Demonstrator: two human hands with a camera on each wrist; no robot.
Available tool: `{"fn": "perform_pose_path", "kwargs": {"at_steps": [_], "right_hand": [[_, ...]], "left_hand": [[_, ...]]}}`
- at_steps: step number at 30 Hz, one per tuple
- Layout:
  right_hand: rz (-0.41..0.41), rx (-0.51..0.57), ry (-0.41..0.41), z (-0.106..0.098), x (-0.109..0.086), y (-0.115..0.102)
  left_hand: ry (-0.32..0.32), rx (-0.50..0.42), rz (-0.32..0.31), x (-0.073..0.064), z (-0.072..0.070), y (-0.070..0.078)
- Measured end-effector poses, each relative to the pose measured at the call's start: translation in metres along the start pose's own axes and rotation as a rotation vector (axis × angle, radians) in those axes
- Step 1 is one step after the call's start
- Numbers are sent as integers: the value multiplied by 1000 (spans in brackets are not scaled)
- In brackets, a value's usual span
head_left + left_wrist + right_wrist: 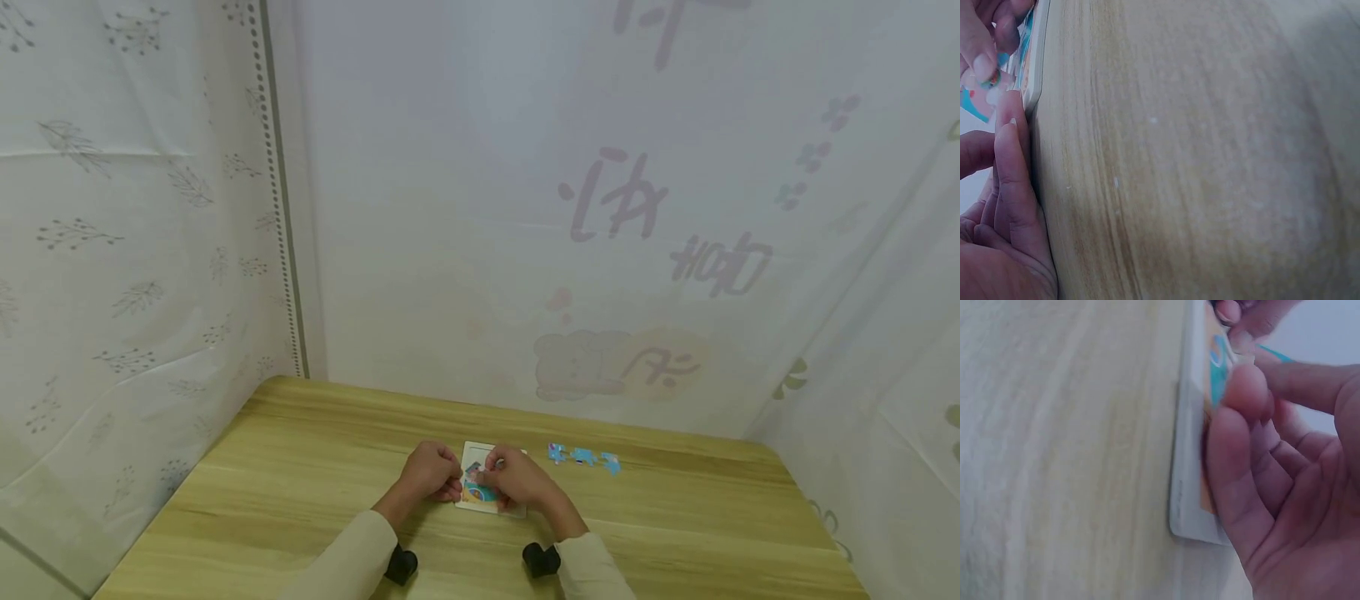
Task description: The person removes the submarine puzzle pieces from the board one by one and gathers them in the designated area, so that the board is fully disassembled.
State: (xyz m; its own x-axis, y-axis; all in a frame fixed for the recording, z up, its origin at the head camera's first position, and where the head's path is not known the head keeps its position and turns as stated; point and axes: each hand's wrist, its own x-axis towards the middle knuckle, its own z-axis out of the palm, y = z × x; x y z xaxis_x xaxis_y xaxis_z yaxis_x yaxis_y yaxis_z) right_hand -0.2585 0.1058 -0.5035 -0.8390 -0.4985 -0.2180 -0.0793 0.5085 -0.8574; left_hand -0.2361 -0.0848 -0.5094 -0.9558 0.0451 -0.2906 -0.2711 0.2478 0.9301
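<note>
A white-framed jigsaw puzzle board [469, 451] with a colourful picture lies on the table between the hands. My left hand [431, 468] is at the board's left edge, its fingertips [1011, 134] touching the frame's side with nothing pinched between them. Over the board, my right hand [521, 479] pinches a small puzzle piece [990, 81] between thumb and fingers; the fingers mostly hide it. Beneath this hand, part of the printed picture [478, 493] shows in orange and teal. In the right wrist view the other fingers [1229, 469] curl close over the board's near edge.
Three loose blue puzzle pieces [582, 456] lie in a row to the right of the board. The wooden table [337, 450] meets patterned white curtains [450, 250] at its back and sides. Black wrist devices [542, 560] hang under both forearms.
</note>
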Motion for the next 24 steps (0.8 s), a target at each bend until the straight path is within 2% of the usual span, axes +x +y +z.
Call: {"fn": "perform_pose_path", "kwargs": {"at_steps": [7,16,24], "right_hand": [[37,150,-23,-20,-11,2],[50,230,124,-49,-25,16],[104,237,228,-67,-40,34]], "left_hand": [[3,4,10,2,2,-1],[7,-9,4,2,-1,-2],[11,-8,-4,0,0,0]]}}
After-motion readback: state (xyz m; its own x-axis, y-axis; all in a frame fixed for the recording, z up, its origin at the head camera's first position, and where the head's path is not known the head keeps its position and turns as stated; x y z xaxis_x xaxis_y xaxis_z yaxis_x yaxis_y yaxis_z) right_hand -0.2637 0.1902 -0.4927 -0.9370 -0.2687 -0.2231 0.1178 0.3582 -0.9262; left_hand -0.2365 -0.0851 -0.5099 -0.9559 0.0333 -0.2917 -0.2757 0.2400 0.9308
